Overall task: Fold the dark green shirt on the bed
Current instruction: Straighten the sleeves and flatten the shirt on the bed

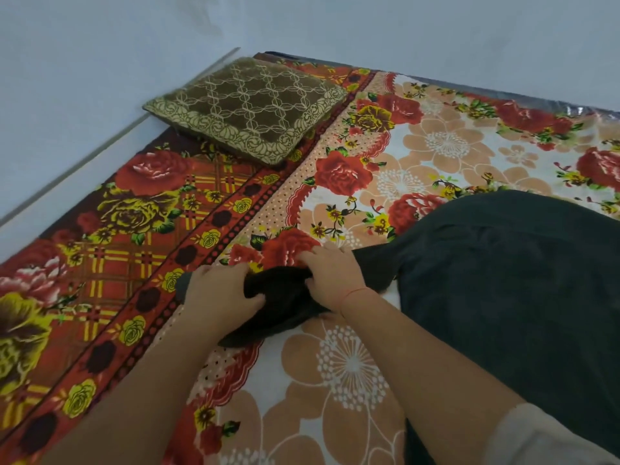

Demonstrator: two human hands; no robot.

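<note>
The dark green shirt (510, 290) lies spread on the floral bed cover (352, 364), filling the right side of the head view. One sleeve (285, 297) stretches left from its body and is bunched up. My left hand (218, 293) grips the sleeve's outer end, fingers curled into the cloth. My right hand (330, 273) holds the same sleeve closer to the shirt's body, with a thin red thread on its wrist. Both forearms reach in from the bottom edge.
A brown patterned cushion (248, 109) lies at the far left of the bed, near the pale wall (100, 62). A red checked border of the cover (100, 263) runs along the left. The wall edge follows the bed's left side.
</note>
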